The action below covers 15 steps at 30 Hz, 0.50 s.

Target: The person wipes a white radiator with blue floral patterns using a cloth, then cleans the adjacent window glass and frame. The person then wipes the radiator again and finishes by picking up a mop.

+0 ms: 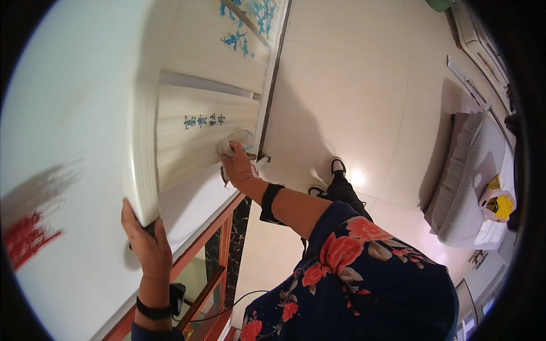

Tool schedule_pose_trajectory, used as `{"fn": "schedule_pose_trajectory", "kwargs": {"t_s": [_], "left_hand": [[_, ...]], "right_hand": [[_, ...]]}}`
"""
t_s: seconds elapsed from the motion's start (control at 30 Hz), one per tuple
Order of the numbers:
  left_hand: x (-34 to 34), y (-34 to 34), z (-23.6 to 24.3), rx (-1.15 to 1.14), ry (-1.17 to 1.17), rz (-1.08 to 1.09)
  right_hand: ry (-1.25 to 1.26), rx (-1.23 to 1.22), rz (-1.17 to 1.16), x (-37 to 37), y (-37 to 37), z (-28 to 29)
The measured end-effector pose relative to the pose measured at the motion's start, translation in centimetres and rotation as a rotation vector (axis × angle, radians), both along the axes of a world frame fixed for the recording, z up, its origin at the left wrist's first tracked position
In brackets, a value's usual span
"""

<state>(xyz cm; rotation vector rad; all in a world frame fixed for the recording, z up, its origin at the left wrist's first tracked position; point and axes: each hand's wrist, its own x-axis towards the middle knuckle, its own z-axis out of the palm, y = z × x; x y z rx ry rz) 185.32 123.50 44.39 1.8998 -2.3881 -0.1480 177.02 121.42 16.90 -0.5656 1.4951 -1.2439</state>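
Note:
A cream ribbed panel [199, 148] with blue flower designs and dark written characters stands against the white wall at the upper left. At its near corner, the fingers of my left hand [149, 244] are wrapped round the thick pale edge. My right hand [242, 169] is closed on a crumpled whitish cloth [236, 142], which lies against the panel's lower right face. Part of the cloth is hidden by my fingers. Beside my right wrist a bit of reddish cord or trim shows, too small to make out.
Below the panel is a reddish-brown wooden frame [219, 261] with glass and dark marbled trim. A thin black cable [233, 304] runs by my body. Pale floor tiles [352, 85] extend rightward to a grey-covered bench [466, 170] bearing a yellow-and-white bag [499, 204].

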Motion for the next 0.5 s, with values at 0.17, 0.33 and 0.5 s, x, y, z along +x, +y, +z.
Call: {"fn": "schedule_pose_trajectory", "kwargs": {"t_s": [0.17, 0.33, 0.5], "left_hand": [[0.9, 0.6, -0.4, -0.031, -0.002, 0.075], [1.6, 1.6, -0.4, -0.033, 0.008, 0.184], [2.7, 2.6, 0.4, 0.001, -0.088, 0.234]], "right_hand": [[-0.056, 0.120, 0.007, 0.7, -0.1, -6.1], [-0.078, 0.375, -0.027, 0.8, -1.1, -10.0], [-0.136, 0.544, -0.060, 0.0, -2.3, -13.5]]}}
